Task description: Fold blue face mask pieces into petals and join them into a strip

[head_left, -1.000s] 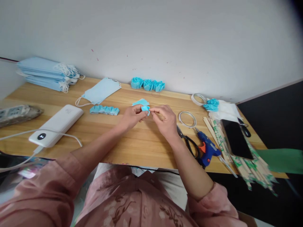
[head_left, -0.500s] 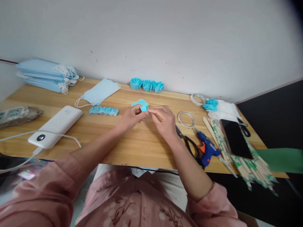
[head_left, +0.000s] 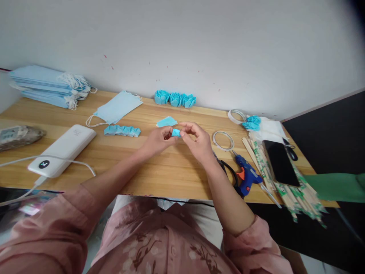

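A small folded piece of blue mask fabric [head_left: 176,133] is held up between both hands above the table. My left hand [head_left: 159,139] pinches its left side, fingers closed. My right hand [head_left: 197,140] grips its right edge between thumb and fingers. Just behind the hands lie some flat blue fabric pieces [head_left: 167,121]. To the left is a pleated blue strip [head_left: 122,131]. Against the wall sit three blue fabric roses [head_left: 175,99] in a row.
Left: a stack of face masks [head_left: 48,85], loose masks [head_left: 118,108] and a white power bank [head_left: 64,150] with its cable. Right: tape rolls [head_left: 223,140], black-handled scissors [head_left: 229,169], a blue glue gun [head_left: 247,176], a phone [head_left: 281,163] and wrapped chopsticks [head_left: 302,201].
The blue piece has turned and now shows a flat, squarish face. My right fingers have shifted from a fingertip pinch to a raised hold over its edge. The view has shifted slightly.
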The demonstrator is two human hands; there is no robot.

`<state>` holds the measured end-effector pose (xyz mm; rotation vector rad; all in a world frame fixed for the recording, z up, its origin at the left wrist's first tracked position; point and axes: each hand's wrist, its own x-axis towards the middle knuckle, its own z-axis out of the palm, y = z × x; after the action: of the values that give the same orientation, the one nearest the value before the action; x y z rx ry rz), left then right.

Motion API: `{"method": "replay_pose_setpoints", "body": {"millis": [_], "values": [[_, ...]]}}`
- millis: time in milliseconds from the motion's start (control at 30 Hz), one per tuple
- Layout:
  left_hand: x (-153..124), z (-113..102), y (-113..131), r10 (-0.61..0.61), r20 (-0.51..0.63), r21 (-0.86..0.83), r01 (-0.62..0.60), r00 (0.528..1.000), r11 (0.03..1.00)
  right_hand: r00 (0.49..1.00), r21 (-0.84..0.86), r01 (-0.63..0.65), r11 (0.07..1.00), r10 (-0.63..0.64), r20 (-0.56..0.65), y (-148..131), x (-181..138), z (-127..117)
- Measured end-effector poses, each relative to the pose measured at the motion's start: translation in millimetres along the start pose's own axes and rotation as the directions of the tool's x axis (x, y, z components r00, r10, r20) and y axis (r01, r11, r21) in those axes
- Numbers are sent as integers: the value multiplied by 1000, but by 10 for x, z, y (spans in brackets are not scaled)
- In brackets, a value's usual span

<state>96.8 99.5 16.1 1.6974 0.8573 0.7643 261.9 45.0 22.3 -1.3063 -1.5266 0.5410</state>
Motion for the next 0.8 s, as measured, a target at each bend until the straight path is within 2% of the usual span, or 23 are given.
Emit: {"method": "replay_pose_setpoints", "body": {"millis": [200,300,433,600,800], "values": [[7,-24,-1,-48,9,-127,49,999,991,998,112,-67,991,65,23,71,11,-30],[11,-24,-10,-62,18,-123,64,998,990,996,175,-81,981,74,43,76,16,-59],[8,-11,-13,-35,45,-86,39,998,996,992,170,-111,979,99,72,51,15,-59],[-13,2,33,-14,76,-59,19,997,998,986,221,-166,961,160,44,84,18,-20],[9,-29,21,-79,69,-142,88,995,986,984,281,-177,943,178,22,98,42,-51]]}}
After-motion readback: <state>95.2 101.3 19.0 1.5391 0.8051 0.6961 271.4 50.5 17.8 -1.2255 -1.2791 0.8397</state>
